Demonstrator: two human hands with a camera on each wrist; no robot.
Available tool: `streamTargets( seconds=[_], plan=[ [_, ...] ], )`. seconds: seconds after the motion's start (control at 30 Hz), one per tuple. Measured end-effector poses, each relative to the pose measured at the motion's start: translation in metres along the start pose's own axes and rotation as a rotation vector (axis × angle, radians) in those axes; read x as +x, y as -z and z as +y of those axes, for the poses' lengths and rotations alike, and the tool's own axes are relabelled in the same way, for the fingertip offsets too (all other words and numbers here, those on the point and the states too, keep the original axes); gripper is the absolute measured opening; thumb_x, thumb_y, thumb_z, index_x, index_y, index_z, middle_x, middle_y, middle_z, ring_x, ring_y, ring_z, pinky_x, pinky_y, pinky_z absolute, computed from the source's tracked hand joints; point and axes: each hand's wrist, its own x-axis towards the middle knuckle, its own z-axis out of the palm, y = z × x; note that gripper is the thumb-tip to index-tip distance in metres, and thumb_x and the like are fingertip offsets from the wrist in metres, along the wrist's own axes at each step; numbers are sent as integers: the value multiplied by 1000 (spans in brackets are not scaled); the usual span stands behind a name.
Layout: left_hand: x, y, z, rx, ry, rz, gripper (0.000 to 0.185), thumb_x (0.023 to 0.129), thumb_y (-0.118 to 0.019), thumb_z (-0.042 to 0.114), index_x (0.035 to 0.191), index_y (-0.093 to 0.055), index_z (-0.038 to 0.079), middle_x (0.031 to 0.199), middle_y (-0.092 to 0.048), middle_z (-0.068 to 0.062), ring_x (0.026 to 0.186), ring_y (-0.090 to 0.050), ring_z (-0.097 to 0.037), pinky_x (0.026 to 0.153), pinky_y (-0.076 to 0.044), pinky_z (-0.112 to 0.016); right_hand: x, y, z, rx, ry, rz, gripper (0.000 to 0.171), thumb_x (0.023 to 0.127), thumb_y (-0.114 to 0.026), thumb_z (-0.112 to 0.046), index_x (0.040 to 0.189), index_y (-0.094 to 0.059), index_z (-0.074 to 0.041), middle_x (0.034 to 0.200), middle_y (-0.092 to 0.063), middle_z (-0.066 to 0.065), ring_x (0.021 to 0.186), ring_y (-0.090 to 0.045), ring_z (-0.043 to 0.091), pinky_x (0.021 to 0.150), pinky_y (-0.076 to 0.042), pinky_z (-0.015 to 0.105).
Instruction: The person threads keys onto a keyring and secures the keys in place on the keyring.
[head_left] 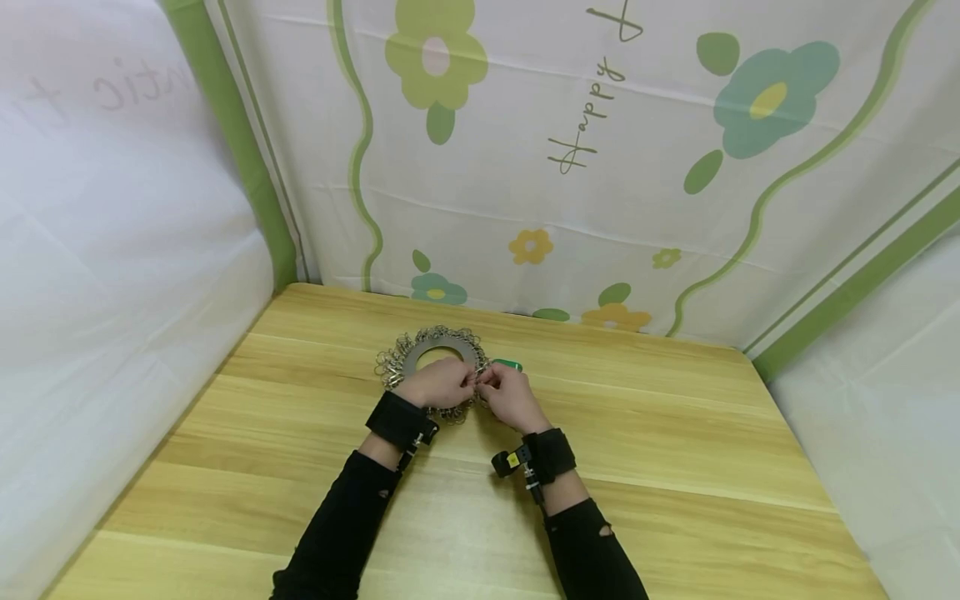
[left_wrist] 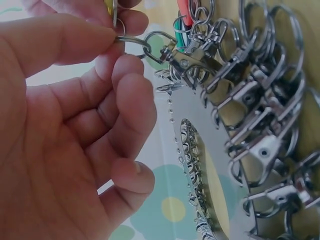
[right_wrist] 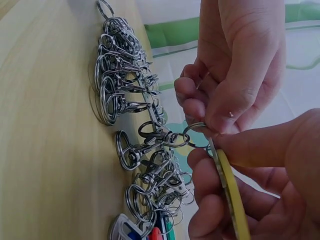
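Note:
A flat grey metal ring plate (head_left: pixel 411 360), crowded round its rim with silver swivel clasps (left_wrist: pixel 262 150), is in front of both hands in the head view. My left hand (head_left: pixel 441 384) pinches a split key ring (left_wrist: pixel 134 40) between thumb and forefinger; the ring links to one clasp on the plate. My right hand (head_left: pixel 514 400) meets it at the plate's right side, pinching a thin flat yellow tag (right_wrist: pixel 232 192). The tag's end lies right at the key ring, where the fingertips of both hands come together and partly hide it.
Red (right_wrist: pixel 156 233) and green (right_wrist: pixel 170 231) tags hang among the clasps near the hands. The wooden table (head_left: pixel 675 450) is bordered by white curtains (head_left: pixel 630 208) with flower prints at the back and sides. Black straps with small cameras circle both wrists.

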Motion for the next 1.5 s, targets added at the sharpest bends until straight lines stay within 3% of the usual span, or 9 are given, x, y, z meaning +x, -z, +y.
streamTargets(
  seconds=[0.27, 0.47, 0.77, 1.13, 1.5],
  plan=[
    [1, -2, -1, 12, 4, 23, 27, 94, -53, 14, 68, -46, 14, 57, -35, 3, 48, -33, -10, 52, -29, -24, 0, 0, 1, 8, -6, -10, 6, 95, -58, -11, 91, -62, -10, 81, -63, 7, 48, -48, 14, 44, -39, 28],
    [2, -2, -1, -1, -30, 36, 26, 93, -56, 13, 67, -51, 14, 58, -37, 5, 49, -35, -9, 52, -30, -23, 0, 2, -1, 3, -20, 22, 6, 95, -58, -11, 92, -63, -11, 83, -65, 10, 50, -52, 16, 47, -42, 29],
    [2, -2, -2, 26, -10, 60, 19, 96, -57, 18, 77, -56, 14, 66, -49, 3, 54, -44, -10, 56, -35, -25, 0, 3, 0, -2, -61, 46, 6, 94, -59, -13, 91, -63, -10, 80, -65, 16, 49, -53, 16, 47, -44, 30],
    [1, -1, 1, 41, 14, 79, 19, 95, -56, 15, 76, -55, 15, 66, -50, 2, 55, -45, -11, 56, -36, -25, 1, 4, -2, -32, -45, 36, 5, 93, -61, -11, 90, -64, -9, 87, -66, 6, 56, -59, 21, 51, -47, 31],
    [0, -2, 3, 65, 0, 96, 22, 95, -55, 12, 73, -53, 13, 62, -45, 3, 53, -41, -11, 55, -33, -25, 0, 3, -2, -71, 28, 21, 7, 93, -61, -9, 88, -64, -12, 88, -63, 2, 54, -55, 14, 49, -44, 29]
  ],
)
